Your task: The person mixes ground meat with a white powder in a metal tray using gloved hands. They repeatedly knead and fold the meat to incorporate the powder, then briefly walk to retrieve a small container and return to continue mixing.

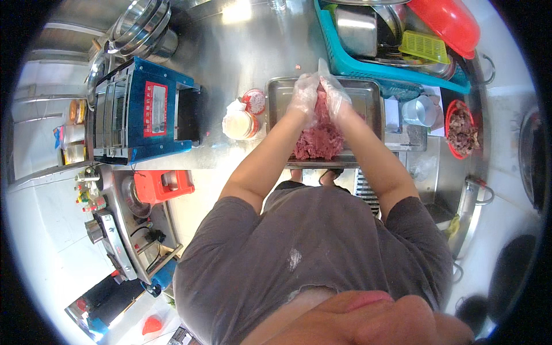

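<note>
Both hands wear clear plastic gloves and are over a rectangular metal tray (366,92) on a steel counter. My left hand (303,99) and my right hand (333,97) press in from either side on the upper part of a mound of raw ground meat (321,142). Some of the meat shows between the palms, and the mound spreads toward the near edge of the tray. Left of the tray stands an opened jar (239,124) with pale contents, and a red and white round lid (253,101) lies behind it.
A blue machine with metal fittings (142,110) stands at the left, near stacked steel bowls (140,26). Behind the tray, to the right, is a teal basket (345,64) of kitchenware. Further right are a clear plastic container (418,111) and a red bowl (452,144) of meat-like pieces.
</note>
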A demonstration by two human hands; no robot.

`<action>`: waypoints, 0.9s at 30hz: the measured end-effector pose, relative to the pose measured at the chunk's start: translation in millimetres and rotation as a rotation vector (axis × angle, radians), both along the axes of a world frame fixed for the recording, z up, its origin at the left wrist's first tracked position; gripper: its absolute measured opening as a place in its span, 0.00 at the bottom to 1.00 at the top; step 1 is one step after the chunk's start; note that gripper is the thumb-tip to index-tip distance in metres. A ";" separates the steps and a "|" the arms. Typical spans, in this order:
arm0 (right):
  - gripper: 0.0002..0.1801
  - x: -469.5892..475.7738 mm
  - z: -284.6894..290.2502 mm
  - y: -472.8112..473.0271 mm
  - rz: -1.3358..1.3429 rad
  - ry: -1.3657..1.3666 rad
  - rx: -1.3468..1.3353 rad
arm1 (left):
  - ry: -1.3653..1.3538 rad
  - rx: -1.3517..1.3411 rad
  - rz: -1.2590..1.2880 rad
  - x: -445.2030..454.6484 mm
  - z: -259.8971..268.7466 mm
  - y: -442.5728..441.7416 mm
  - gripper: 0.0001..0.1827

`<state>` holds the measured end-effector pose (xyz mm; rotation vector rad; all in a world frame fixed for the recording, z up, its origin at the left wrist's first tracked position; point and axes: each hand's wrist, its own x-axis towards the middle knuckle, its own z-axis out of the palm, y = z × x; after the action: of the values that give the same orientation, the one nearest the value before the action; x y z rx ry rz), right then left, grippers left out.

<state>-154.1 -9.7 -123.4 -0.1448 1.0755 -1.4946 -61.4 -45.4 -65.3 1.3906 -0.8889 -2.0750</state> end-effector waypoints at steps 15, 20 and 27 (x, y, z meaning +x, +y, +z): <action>0.23 -25.0 40.3 126.0 0.590 1.422 0.039 | -0.526 -1.043 -0.590 125.4 -51.9 49.5 0.23; 0.28 -78.7 -20.8 149.6 0.530 0.418 0.016 | -0.121 -0.201 -0.369 138.5 -44.6 46.4 0.33; 0.26 -10.7 17.8 98.4 0.335 -0.151 0.460 | -0.022 0.079 -0.295 72.1 -51.0 56.8 0.46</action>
<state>-164.8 88.7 -105.6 0.1062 1.1782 -0.9190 10.7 11.4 -116.3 1.3945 -1.0880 -2.3386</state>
